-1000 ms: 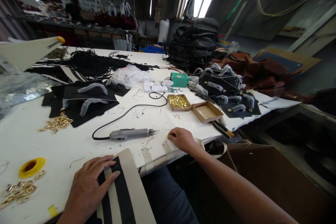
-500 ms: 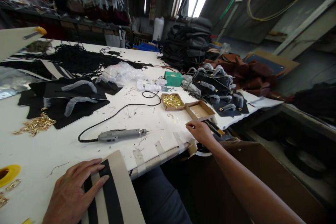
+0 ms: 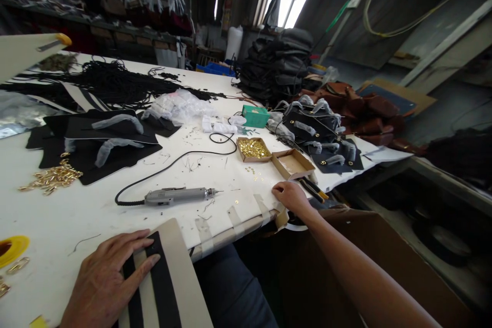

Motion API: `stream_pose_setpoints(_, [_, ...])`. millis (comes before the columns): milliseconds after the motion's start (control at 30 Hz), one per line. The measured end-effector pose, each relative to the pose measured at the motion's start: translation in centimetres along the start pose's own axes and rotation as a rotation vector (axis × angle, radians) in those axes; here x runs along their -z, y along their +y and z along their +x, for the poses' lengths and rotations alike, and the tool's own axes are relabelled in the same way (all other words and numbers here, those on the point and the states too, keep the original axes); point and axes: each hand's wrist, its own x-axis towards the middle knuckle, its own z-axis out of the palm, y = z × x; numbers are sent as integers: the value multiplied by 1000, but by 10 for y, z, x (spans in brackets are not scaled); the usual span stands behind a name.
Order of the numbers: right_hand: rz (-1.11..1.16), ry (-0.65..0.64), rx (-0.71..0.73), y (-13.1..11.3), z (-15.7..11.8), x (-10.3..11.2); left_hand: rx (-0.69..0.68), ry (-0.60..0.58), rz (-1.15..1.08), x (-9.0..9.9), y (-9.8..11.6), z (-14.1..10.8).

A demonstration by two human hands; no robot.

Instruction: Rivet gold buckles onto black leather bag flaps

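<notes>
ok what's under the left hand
The left hand lies on a beige piece with two black strips, parts of which show past it. Whatever the hand itself covers can't be seen.

From my distant place, I can read no text, brand, number or sign. On the grey power tool [image 3: 175, 196] and the green box [image 3: 254, 117], I cannot make out lettering.

panel [image 3: 164, 279]: cream, black stripes | corded tool [image 3: 177, 196]: grey | metal bits [image 3: 253, 148]: gold
</notes>
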Motion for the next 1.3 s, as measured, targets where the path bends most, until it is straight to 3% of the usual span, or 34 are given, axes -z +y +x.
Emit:
stream_pose_setpoints(167, [6,17,-30,-8,-4,5,13,0,-12,2,3,1])
stream_pose_setpoints(300, [96,-31,30,-36,-15,9,3,10,-41,3,4,1])
stream_pose_setpoints(467, [247,-229,194,-87,-22,-7,13,1,-45,5,6,1])
stream_pose_setpoints(600, [235,-287,222,-106,-19,-22,22,-13,-35,7,8,1])
stream_pose_setpoints(1000, [184,-188,191,-112,-17,-36,41,-29,-27,9,9,0])
stream_pose_setpoints(1300, [265,-89,330,-99,-31,-41,23,-14,-46,12,14,1])
